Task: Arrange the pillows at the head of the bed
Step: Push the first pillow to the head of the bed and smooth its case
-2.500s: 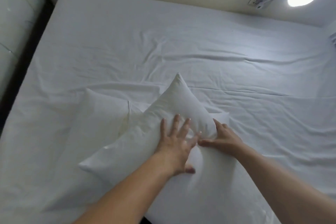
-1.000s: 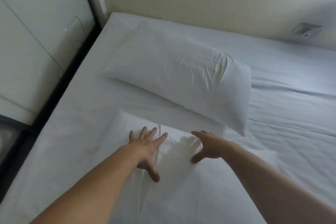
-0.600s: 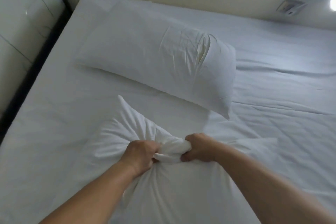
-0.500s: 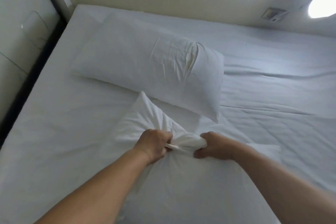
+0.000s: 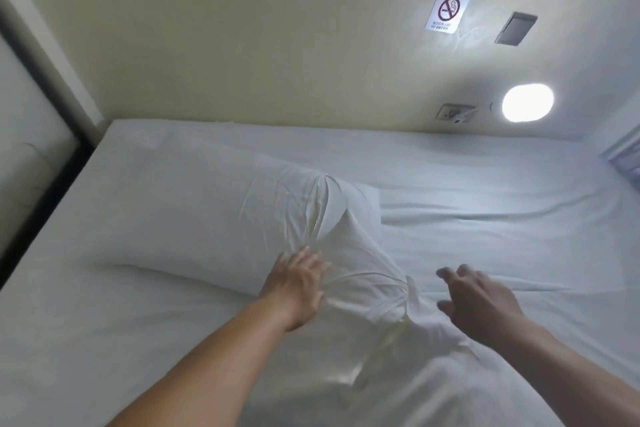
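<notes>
One white pillow (image 5: 194,208) lies flat on the white bed (image 5: 502,218), at the far left near the cream wall. A second white pillow (image 5: 367,288) is rumpled and raised in front of me, its far end overlapping the first pillow's right end. My left hand (image 5: 298,288) rests flat against this second pillow's left side, fingers stretched out and blurred. My right hand (image 5: 481,298) hovers just right of it, fingers spread, holding nothing. The pillow's near end runs under my arms.
A lit round lamp (image 5: 527,102) and a wall socket (image 5: 453,112) sit low on the far wall, with a no-smoking sign (image 5: 446,12) above. A white padded panel (image 5: 27,156) and a dark gap (image 5: 52,191) border the bed's left side.
Both hands were clenched on the second pillow's bunched fabric; now they have let go and opened. That pillow has moved up against the first pillow, and my view has tilted up toward the wall.
</notes>
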### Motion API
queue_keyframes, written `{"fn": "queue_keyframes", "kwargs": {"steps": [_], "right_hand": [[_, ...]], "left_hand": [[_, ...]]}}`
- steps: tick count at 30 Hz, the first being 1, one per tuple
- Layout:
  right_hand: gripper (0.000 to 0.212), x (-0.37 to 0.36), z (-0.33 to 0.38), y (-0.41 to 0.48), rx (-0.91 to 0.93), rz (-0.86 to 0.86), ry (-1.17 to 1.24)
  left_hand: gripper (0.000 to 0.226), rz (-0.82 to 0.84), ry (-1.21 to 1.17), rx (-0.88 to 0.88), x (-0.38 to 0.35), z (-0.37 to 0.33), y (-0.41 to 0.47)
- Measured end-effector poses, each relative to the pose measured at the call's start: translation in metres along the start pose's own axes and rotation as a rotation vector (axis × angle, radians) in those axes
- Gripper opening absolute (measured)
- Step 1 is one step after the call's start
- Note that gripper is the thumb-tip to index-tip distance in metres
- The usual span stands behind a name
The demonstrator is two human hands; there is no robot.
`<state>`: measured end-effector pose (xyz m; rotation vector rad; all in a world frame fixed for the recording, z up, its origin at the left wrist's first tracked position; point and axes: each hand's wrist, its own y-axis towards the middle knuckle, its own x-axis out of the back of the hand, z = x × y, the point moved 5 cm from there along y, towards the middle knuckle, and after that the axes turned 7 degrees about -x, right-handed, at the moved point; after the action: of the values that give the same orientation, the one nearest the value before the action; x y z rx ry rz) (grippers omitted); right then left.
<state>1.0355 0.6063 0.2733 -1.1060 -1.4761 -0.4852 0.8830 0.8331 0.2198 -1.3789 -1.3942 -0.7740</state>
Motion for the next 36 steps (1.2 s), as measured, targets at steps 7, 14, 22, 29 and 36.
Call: {"fn": "queue_keyframes", "kwargs": {"steps": [7, 14, 22, 29, 36], "right_hand": [[0.077, 0.037, 0.236, 0.057, 0.385, -0.026, 0.232], [0.138, 0.026, 0.398, 0.172, 0.246, 0.076, 0.286], [0.123, -0.065, 0.46, 0.214, 0.121, -0.142, 0.082], [0.039, -0.068, 0.45, 0.192, 0.116, -0.217, 0.348], [0.012, 0.004, 0.434, 0.108, 0.391, -0.184, 0.332]], "left_hand": [[0.093, 0.095, 0.141, 0.379, 0.046, 0.216, -0.04], [0.149, 0.15, 0.254, 0.371, 0.026, 0.381, -0.005], [0.089, -0.181, 0.243, 0.303, -0.05, 0.424, 0.029], [0.018, -0.268, 0.102, 0.331, -0.042, 0.371, -0.008], [0.022, -0.323, -0.1, 0.415, -0.019, 0.289, -0.125]]}}
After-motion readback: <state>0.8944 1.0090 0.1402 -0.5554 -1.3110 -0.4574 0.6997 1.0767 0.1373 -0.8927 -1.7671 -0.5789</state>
